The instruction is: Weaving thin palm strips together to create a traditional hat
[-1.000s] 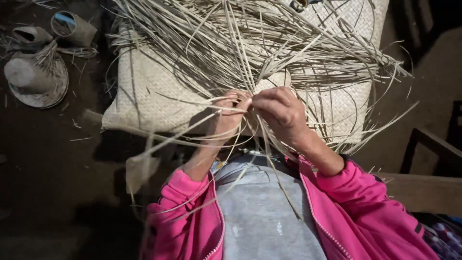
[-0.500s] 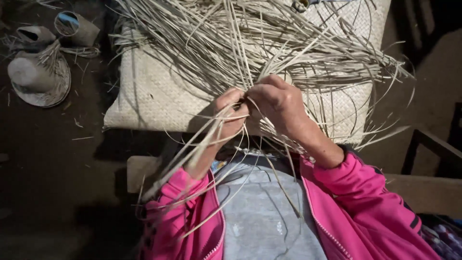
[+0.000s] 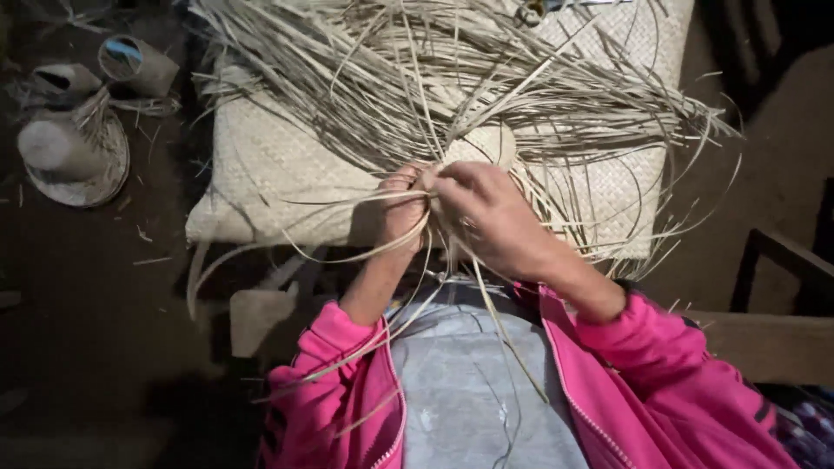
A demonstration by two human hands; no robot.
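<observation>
A big fan of pale straw strips (image 3: 452, 87) spreads away from me over a pale woven mat (image 3: 269, 165). Both hands meet where the strips gather, in the middle of the view. My left hand (image 3: 401, 208) pinches several strips between thumb and fingers. My right hand (image 3: 491, 217) closes over the same bunch from the right, knuckles up. Loose strip ends hang down over my grey shirt and pink jacket sleeves (image 3: 660, 356).
A straw hat (image 3: 74, 152) lies on the dark floor at far left, with two short cardboard tubes (image 3: 135, 65) behind it. A wooden chair frame (image 3: 773, 304) stands at my right. Straw scraps litter the floor by the mat.
Both hands have lifted a little away from my body while staying closed on the bunch. Hanging strip ends have swung across my shirt.
</observation>
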